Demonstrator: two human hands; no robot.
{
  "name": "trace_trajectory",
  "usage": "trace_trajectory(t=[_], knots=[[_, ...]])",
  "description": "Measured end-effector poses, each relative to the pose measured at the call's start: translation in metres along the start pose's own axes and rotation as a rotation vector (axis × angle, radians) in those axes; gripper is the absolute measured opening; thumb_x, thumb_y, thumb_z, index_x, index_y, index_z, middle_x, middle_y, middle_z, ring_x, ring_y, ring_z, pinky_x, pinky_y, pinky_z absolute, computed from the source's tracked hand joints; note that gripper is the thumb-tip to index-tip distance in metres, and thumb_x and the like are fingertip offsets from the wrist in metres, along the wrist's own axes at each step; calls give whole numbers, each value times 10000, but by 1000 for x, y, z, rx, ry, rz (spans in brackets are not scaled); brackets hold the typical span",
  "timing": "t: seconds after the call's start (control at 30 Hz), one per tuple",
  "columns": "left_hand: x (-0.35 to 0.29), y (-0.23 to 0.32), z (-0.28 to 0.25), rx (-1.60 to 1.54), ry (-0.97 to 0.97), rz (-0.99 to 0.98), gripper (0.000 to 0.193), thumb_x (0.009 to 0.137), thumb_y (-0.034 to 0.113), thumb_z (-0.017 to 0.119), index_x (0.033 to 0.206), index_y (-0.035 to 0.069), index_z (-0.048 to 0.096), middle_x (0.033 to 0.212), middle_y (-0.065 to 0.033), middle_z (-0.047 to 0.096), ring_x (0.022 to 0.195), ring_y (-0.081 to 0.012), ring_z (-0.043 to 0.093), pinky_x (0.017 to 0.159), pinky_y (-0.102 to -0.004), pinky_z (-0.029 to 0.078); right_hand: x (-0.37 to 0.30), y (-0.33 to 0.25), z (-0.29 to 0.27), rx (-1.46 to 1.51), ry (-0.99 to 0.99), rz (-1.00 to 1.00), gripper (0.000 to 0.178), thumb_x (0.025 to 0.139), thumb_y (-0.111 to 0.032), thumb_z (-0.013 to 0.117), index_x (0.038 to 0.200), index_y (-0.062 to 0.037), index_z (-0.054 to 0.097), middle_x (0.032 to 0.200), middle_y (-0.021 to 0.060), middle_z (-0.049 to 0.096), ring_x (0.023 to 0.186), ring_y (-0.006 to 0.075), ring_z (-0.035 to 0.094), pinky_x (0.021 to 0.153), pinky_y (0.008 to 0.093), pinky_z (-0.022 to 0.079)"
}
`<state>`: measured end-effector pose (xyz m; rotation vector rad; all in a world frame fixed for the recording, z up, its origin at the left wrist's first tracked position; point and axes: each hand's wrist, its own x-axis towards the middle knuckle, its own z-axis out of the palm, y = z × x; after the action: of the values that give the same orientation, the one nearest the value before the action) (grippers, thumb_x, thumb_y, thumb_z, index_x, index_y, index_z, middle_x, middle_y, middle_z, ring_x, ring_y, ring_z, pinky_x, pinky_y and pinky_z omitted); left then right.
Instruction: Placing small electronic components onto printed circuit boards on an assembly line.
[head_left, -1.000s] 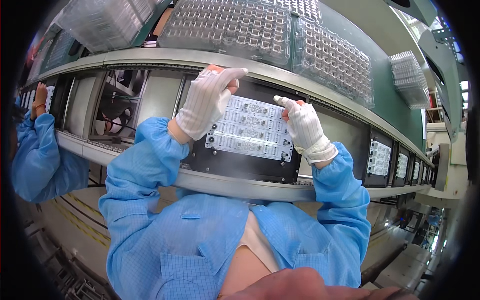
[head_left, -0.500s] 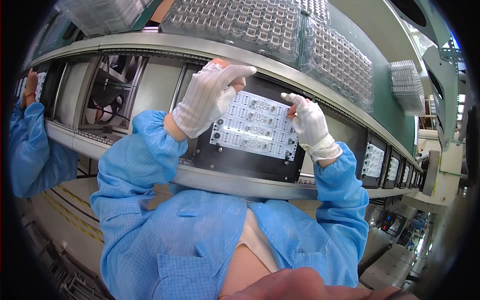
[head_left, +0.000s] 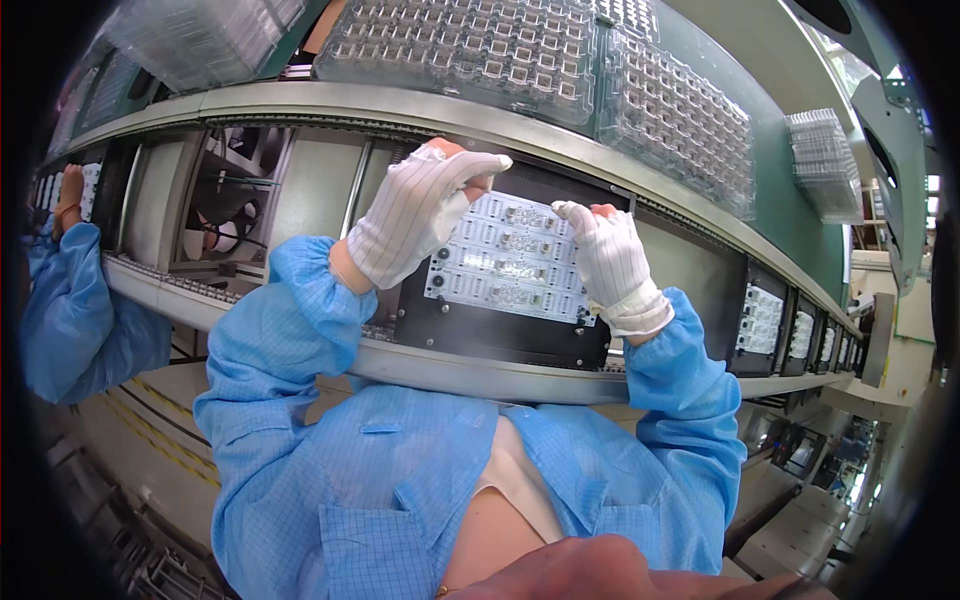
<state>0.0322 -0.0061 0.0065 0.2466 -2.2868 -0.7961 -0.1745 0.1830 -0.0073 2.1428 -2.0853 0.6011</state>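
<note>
A white circuit board (head_left: 512,268), with rows of small clear parts on it, lies on a black carrier plate (head_left: 470,335) in front of me. Above the board's upper left corner is my left hand (head_left: 415,215), in a white striped glove with bare fingertips. Its fingers are curled, with index finger and thumb close together; anything between them is too small to make out. My right hand (head_left: 615,262), gloved alike, hangs over the board's right edge. Its fingers are bent inward, and their undersides are hidden.
Clear plastic trays with pockets (head_left: 460,50) lie beyond the conveyor rail (head_left: 400,100). Stacked trays (head_left: 825,165) stand at far right, another stack (head_left: 195,40) at far left. More boards on carriers (head_left: 760,318) line up rightward. A co-worker's blue sleeve (head_left: 75,310) is at left.
My right hand has shifted left, further over the board's right edge. My left hand stays near the upper left corner with its fingers curled. The whole view has shifted slightly.
</note>
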Motion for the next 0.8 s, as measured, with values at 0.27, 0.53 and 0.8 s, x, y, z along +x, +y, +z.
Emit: trace_trajectory(t=[0.27,0.53,0.8], knots=[[-2,-17,19,159,-205,84,353,789,-9,694,1132,73,687,919,-69,705,912,-261,676,797,-370,562,-14,26,-4,286,65,163,717,730,71,672,1406,-148,576,831,58,668,744,235,623,736,359,492],[-3,-16,48,399,-297,299,366,787,45,670,1146,91,619,845,-104,676,861,-297,679,934,-429,536,-42,37,1,328,122,143,742,742,35,704,1442,-143,537,937,56,704,868,270,637,870,399,470],[10,-9,47,480,-428,339,366,795,35,654,1155,95,628,801,-75,653,808,-256,668,969,-439,507,-49,44,2,367,192,170,712,748,30,692,1425,-138,552,967,69,710,918,276,665,964,419,453]])
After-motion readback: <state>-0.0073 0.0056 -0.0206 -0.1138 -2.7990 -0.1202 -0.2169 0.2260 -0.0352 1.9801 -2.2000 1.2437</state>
